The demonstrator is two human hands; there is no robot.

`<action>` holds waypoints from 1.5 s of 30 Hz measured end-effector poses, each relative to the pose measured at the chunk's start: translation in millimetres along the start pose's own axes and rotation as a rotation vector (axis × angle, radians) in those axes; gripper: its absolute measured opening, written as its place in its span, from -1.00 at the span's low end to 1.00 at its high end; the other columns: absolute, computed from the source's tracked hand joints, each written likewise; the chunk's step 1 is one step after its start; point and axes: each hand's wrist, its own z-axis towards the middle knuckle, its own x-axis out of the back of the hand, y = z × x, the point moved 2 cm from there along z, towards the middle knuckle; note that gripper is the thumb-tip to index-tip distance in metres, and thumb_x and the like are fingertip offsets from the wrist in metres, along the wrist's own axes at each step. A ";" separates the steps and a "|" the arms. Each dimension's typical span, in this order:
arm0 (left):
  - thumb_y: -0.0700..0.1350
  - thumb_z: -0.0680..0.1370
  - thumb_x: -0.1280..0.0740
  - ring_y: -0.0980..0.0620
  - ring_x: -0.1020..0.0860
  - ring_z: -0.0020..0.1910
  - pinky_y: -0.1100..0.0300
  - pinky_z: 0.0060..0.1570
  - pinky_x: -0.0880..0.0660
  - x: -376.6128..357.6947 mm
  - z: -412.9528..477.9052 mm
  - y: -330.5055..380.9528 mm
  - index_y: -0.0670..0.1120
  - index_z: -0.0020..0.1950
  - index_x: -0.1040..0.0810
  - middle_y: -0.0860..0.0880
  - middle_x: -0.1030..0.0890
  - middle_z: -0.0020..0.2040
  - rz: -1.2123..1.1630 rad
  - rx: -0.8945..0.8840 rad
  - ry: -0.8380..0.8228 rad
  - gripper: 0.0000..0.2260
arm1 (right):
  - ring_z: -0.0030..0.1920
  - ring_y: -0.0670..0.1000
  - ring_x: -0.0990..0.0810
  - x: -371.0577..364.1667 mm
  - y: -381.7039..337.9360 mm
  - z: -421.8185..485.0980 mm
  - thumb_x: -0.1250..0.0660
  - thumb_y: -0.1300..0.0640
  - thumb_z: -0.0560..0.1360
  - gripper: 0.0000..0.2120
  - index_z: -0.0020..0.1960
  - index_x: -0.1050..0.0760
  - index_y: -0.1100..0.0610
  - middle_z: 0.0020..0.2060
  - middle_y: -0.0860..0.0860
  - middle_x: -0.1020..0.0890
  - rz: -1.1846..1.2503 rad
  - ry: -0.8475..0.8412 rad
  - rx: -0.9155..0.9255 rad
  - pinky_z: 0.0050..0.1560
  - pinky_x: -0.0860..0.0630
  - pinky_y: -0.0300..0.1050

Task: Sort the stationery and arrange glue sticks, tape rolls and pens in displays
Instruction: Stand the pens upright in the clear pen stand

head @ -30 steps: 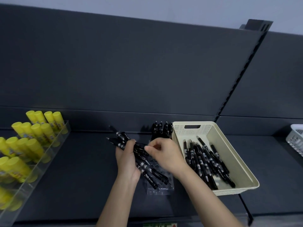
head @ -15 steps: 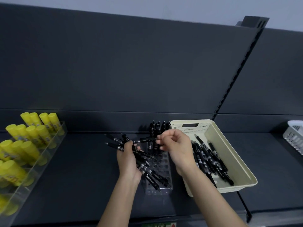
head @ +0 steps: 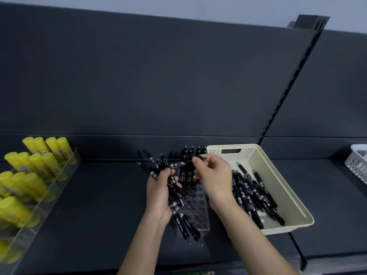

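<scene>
My left hand (head: 158, 195) grips a bundle of black pens (head: 176, 205) that fans out above and below the fist. My right hand (head: 213, 175) pinches a single black pen (head: 178, 164), held roughly level above the clear pen holder (head: 196, 211). The holder has rows of round holes; several pens (head: 190, 151) stand upright in its far rows. A cream basket (head: 278, 175) to the right holds several more loose black pens (head: 252, 195).
A clear acrylic display (head: 39, 205) at the left holds rows of yellow glue sticks (head: 37, 165). A white basket (head: 357, 165) shows at the right edge. Dark shelf surface (head: 103, 205) lies between the displays, and a dark back panel rises behind.
My right hand has drawn one pen out of the bundle and lifted it up and back over the holder's far rows. The left hand has kept its hold on the bundle.
</scene>
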 end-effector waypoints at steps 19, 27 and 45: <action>-0.30 0.49 -0.31 0.10 -0.37 -0.47 0.30 -0.53 -0.36 15.8 10.9 -8.3 -0.12 -0.17 -0.40 -0.05 -0.44 -0.35 -0.022 0.098 0.074 -0.87 | -0.34 -0.04 -0.47 40.9 -5.7 21.7 -0.32 0.10 0.53 -0.84 -0.16 -0.50 0.18 -0.36 -0.01 -0.56 -0.569 0.093 0.395 -0.30 -0.32 -0.37; -0.29 0.49 -0.32 0.09 -0.39 -0.44 0.30 -0.51 -0.38 21.0 9.8 -8.9 -0.12 -0.13 -0.42 -0.05 -0.46 -0.33 -0.010 0.089 0.082 -0.89 | -0.47 -0.16 -0.33 28.8 8.4 18.8 -0.31 0.13 0.55 -0.79 -0.21 -0.33 0.08 -0.49 -0.14 -0.38 -0.727 -0.086 0.347 -0.39 -0.33 -0.38; -0.29 0.51 -0.31 0.12 -0.42 -0.42 0.32 -0.50 -0.40 23.9 7.7 -6.1 -0.13 -0.16 -0.42 -0.03 -0.47 -0.34 -0.039 0.066 0.083 -0.89 | -0.48 -0.07 -0.28 18.6 16.4 25.5 -0.25 0.16 0.56 -0.59 -0.40 -0.20 0.11 -0.51 -0.01 -0.34 -0.813 -0.142 0.162 -0.48 -0.17 -0.21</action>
